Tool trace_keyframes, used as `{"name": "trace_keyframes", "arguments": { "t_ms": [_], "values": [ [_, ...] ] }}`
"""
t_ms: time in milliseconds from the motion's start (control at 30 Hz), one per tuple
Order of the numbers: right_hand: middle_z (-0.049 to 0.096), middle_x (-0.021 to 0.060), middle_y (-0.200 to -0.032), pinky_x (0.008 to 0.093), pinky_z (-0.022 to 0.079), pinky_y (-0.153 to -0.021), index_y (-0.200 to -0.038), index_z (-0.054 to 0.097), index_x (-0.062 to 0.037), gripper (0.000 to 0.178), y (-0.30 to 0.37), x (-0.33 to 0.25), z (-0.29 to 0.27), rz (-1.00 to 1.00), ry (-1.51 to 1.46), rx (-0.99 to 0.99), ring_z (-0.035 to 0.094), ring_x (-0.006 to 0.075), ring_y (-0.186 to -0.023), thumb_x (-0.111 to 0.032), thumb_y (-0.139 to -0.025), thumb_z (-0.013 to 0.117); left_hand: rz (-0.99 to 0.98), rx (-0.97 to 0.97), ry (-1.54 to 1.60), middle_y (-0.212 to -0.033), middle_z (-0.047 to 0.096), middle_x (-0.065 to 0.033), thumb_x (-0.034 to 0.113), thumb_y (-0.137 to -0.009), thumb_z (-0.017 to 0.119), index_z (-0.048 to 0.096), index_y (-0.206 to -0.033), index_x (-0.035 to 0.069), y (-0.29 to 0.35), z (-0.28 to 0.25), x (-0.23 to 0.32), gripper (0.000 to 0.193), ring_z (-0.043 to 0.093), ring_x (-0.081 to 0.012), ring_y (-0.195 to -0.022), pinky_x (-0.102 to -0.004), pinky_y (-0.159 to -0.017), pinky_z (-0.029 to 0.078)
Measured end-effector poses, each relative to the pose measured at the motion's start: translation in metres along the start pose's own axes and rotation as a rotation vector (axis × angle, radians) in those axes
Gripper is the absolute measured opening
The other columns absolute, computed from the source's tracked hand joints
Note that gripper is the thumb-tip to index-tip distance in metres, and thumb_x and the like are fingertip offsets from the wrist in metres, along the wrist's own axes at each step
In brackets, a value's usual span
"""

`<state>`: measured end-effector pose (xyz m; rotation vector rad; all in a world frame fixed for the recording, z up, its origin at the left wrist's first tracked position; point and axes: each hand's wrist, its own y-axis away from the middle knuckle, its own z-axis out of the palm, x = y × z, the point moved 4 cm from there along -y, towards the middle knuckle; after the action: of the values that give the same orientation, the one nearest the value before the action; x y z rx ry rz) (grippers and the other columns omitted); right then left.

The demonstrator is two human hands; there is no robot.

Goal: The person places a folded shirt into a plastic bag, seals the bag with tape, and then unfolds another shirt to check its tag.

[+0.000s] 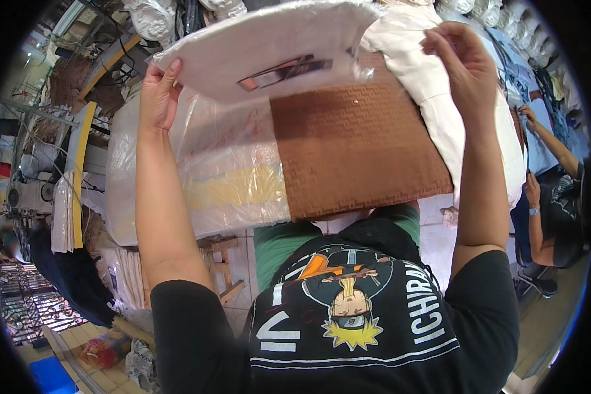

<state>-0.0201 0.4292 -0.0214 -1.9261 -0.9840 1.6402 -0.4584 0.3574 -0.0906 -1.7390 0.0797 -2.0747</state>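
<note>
1. Your left hand (161, 95) has the near left corner of the plastic bag (223, 59) pinched, thumb on top, fingers tucked round behind.
2. That bag's held up at the far side of the table, tilted, with something white inside and a dark-and-orange print showing.
3. Your right hand (471, 65) is up near the bag's right end, fingers curled in and close to the thumb. Can't tell if they've got any film between them.
4. Under the bag you've got a brown cloth (361, 151) on the right, and just beside it a clear plastic sheet (223, 190) on the left.
5. White fabric (443, 115) lies along the brown cloth's right edge, below your right hand.
</note>
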Motion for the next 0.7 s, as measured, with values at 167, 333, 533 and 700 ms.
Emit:
{"name": "trace_keyframes", "arguments": {
  "t_ms": [167, 333, 533, 700],
  "values": [
    [0.065, 0.0070, -0.089, 0.0262, 0.046, -0.082, -0.090, 0.060, 0.0017, 0.008, 0.046, -0.044, -0.005, -0.153, 0.527, -0.026, 0.061, 0.0137, -0.085, 0.002, -0.082, 0.063, 0.169, -0.013, -0.207, -0.119, 0.057, -0.0055, 0.007, -0.079, 0.070, 0.057, -0.105, 0.011, 0.011, -0.005, -0.005, 0.029, 0.053, -0.0163, -0.109, -0.0285, -0.092, 0.043],
    [0.061, 0.0143, -0.084, 0.0369, 0.045, -0.073, -0.085, 0.061, -0.0026, 0.014, 0.147, 0.002, 0.003, 0.180, 0.645, -0.651, 0.057, 0.0321, -0.080, -0.006, -0.073, 0.067, -0.229, 0.036, -0.975, -0.121, 0.056, -0.0057, 0.010, -0.079, 0.066, 0.057, -0.114, 0.011, 0.069, -0.040, -0.073, 0.036, 0.052, -0.0171, -0.109, -0.0313, -0.089, 0.042],
    [0.062, 0.0151, -0.085, 0.0360, 0.047, -0.071, -0.090, 0.062, -0.0014, 0.018, 0.139, 0.009, -0.020, 0.334, 0.646, -0.600, 0.059, 0.0325, -0.079, -0.011, -0.075, 0.068, -0.466, 0.518, -0.595, -0.114, 0.058, 0.0027, 0.017, -0.083, 0.064, 0.058, -0.116, 0.014, 0.100, -0.071, -0.085, 0.033, 0.051, -0.0090, -0.098, -0.0241, -0.082, 0.037],
    [0.063, 0.0141, -0.088, 0.0331, 0.047, -0.076, -0.091, 0.062, 0.0011, 0.018, 0.099, 0.009, -0.005, 0.300, 0.615, -0.766, 0.061, 0.0279, -0.083, -0.007, -0.077, 0.067, -0.316, 0.315, -0.640, -0.112, 0.059, 0.0013, 0.018, -0.084, 0.064, 0.060, -0.115, 0.013, 0.089, -0.026, -0.088, 0.032, 0.051, -0.0106, -0.104, -0.0270, -0.089, 0.039]
  ]
}}
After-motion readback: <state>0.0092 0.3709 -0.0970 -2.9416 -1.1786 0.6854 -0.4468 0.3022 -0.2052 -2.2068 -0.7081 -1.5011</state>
